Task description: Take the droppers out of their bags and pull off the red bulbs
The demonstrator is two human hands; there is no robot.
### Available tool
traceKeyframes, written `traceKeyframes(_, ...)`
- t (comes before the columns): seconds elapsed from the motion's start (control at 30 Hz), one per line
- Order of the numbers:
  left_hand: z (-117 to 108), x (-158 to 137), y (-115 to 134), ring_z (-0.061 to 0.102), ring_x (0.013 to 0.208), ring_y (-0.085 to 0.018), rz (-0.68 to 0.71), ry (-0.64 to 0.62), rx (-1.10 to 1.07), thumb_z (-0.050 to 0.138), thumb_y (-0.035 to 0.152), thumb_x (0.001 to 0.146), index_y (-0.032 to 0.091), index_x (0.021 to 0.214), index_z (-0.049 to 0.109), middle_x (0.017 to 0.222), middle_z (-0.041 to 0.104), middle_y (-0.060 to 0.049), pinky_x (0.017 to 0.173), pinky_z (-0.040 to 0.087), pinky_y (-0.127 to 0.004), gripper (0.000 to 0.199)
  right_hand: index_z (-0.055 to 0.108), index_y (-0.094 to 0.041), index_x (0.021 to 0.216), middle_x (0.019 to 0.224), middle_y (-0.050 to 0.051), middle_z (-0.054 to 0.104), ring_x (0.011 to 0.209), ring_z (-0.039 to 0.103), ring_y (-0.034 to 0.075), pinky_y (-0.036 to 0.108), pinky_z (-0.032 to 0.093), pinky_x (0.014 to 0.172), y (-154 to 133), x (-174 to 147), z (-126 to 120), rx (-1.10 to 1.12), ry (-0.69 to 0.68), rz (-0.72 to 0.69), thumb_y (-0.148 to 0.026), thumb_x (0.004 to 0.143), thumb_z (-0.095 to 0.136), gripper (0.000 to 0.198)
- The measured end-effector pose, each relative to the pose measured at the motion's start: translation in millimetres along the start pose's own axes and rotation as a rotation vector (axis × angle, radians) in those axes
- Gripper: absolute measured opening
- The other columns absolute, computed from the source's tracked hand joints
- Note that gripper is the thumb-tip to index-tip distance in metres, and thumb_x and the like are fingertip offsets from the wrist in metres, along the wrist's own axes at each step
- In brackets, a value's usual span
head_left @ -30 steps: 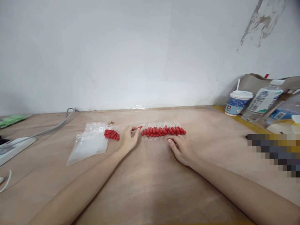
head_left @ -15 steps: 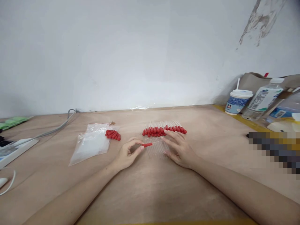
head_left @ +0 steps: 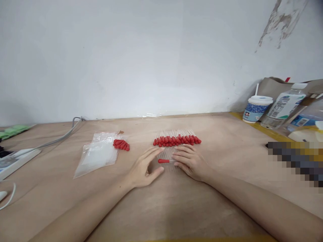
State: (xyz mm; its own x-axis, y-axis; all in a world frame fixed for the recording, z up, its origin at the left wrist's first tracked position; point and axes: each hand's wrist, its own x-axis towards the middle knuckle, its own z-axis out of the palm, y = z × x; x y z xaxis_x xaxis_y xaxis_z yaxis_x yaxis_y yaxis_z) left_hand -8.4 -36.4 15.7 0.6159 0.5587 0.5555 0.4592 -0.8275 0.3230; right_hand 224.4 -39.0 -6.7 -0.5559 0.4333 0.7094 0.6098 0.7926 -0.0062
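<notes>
A dropper with a red rubber bulb [head_left: 163, 161] lies crosswise, its thin clear tube running to the right into my right hand [head_left: 189, 162], whose fingers close on it. My left hand [head_left: 148, 168] has its thumb and fingers spread around the bulb end, apart from it. Beneath both hands is a row of loose clear glass tubes [head_left: 167, 154]. Just beyond them lies a row of droppers with red bulbs [head_left: 176, 139], tubes pointing to the wall. Left of my left hand sits a small pile of loose red rubber bulbs [head_left: 121, 145].
Clear zip bags [head_left: 101, 156] lie under the bulb pile. A power strip [head_left: 20, 163] with a grey cable [head_left: 60, 138] is at far left. To the right stand a paper cup [head_left: 256, 110] and a plastic bottle [head_left: 285, 106], near a blurred-out dark object [head_left: 295, 159].
My left hand has let go of the red bulb and spread its fingers. The dropper has turned nearly level and moved slightly right and nearer, with my right hand closed on its tube.
</notes>
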Motion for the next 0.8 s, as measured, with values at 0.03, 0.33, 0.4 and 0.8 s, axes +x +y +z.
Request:
traceKeyframes(0.03,3.0,0.6,0.8,0.039,0.121,-0.025,0.04,0.008,0.057,0.058,0.031,0.077,0.019,0.128,0.039,0.127,0.048,-0.011,0.1,0.034,-0.046,0.055,0.061,-0.022,0.101,0.1,0.003,0.066,0.104,0.053,0.019,0.041,0.039,0.091,-0.1,0.0,0.2,-0.001,0.003,-0.005,-0.027,0.084,0.051,0.02)
traceKeyframes(0.33,23.8,3.5,-3.9,0.05,0.113,-0.019,0.272,0.131,0.187,0.053,0.017,0.082,0.017,0.109,0.056,0.105,0.064,-0.007,0.097,0.041,-0.041,0.027,0.061,-0.02,0.102,0.1,0.004,0.066,0.102,0.054,0.02,0.041,0.04,0.091,-4.1,2.2,0.5,0.006,-0.013,-0.027,-0.031,0.083,0.052,0.023)
traceKeyframes(0.4,23.8,3.0,-4.2,0.051,0.111,-0.019,0.284,0.141,0.18,0.052,0.016,0.083,0.016,0.111,0.055,0.105,0.064,-0.007,0.097,0.042,-0.04,0.028,0.061,-0.019,0.102,0.1,0.005,0.066,0.101,0.055,0.02,0.041,0.042,0.09,-5.3,2.3,2.9,0.009,-0.005,-0.023,-0.032,0.083,0.052,0.024)
traceKeyframes(0.8,22.6,2.1,-4.1,0.049,0.114,-0.02,0.312,0.061,0.203,0.048,0.018,0.085,0.017,0.115,0.052,0.113,0.061,-0.008,0.1,0.039,-0.042,0.03,0.059,-0.015,0.099,0.101,0.008,0.065,0.096,0.06,0.015,0.032,0.047,0.092,-9.3,0.2,9.6,0.141,0.064,-0.095,-0.019,0.085,0.048,0.018)
